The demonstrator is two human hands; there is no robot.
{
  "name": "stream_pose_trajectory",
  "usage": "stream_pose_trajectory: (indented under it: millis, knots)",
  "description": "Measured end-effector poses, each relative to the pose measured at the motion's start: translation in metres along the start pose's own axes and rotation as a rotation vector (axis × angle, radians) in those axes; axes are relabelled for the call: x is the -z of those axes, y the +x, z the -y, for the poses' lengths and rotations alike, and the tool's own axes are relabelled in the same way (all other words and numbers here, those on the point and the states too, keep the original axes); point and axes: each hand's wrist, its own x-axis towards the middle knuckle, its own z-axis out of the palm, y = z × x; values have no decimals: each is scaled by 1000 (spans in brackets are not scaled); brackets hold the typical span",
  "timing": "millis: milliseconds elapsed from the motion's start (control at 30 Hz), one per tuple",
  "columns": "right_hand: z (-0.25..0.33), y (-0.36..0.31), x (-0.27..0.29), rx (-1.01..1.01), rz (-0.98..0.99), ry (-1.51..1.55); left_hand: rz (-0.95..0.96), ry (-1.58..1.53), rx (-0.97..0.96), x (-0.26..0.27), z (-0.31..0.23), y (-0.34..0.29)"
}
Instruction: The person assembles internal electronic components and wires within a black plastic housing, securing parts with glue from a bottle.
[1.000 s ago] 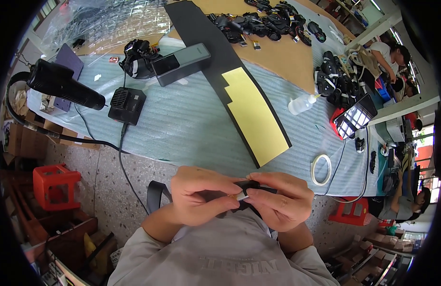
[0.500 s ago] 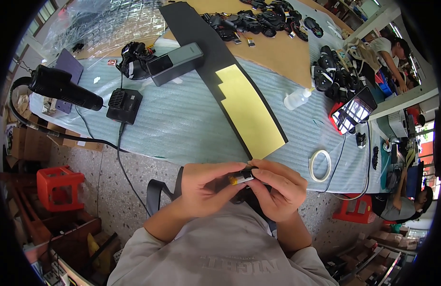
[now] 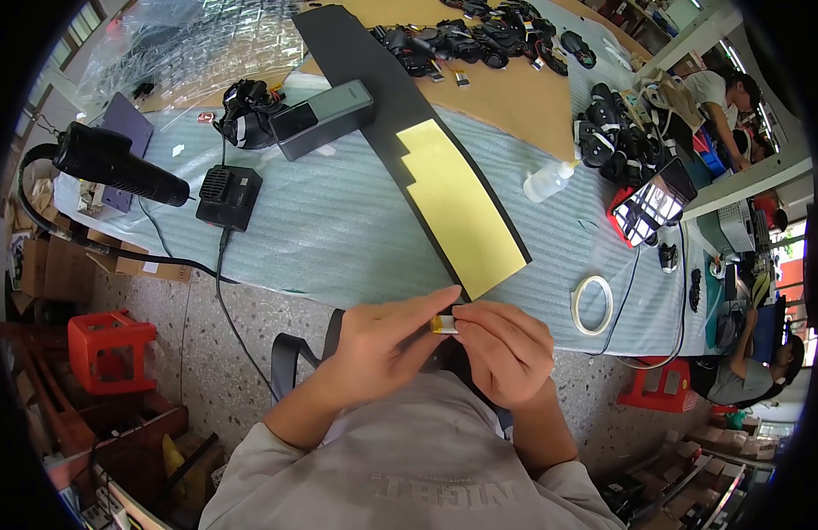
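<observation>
Between my two hands, close to the table's front edge, is a small silver pouch battery with yellow tape at one end. My left hand pinches its taped end, the index finger stretched along above it. My right hand has its fingertips closed on the other end and covers much of it. Just beyond the hands lies a long black foam strip bearing a yellow stepped sheet of backing paper.
On the foam-covered table are a grey box-shaped device, a black charger, a black hot-air gun, a squeeze bottle, a tape roll and a tablet. Black wired parts lie at the back. Co-workers sit right.
My right hand has shifted slightly left and its fingers have curled more. The battery has turned more level. The left index finger has straightened upward.
</observation>
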Motion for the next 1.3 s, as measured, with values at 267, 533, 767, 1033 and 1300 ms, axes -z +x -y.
stream_pose_trajectory:
  millis: [267,533,767,1033,1300]
  knots:
    - [-16,51,1,-590,317,463,-11,55,-22,29,26,-8]
    - [-115,128,-106,-736,603,-357,-366,-189,207,50,53,-22]
    - [-105,110,-109,-910,474,-76,-409,-304,252,52,53,-31]
    - [-75,61,-90,-170,-26,138,-579,-830,475,15,33,-31]
    - [-8,-21,11,-758,-130,916,-283,-1022,487,-42,-2,-23]
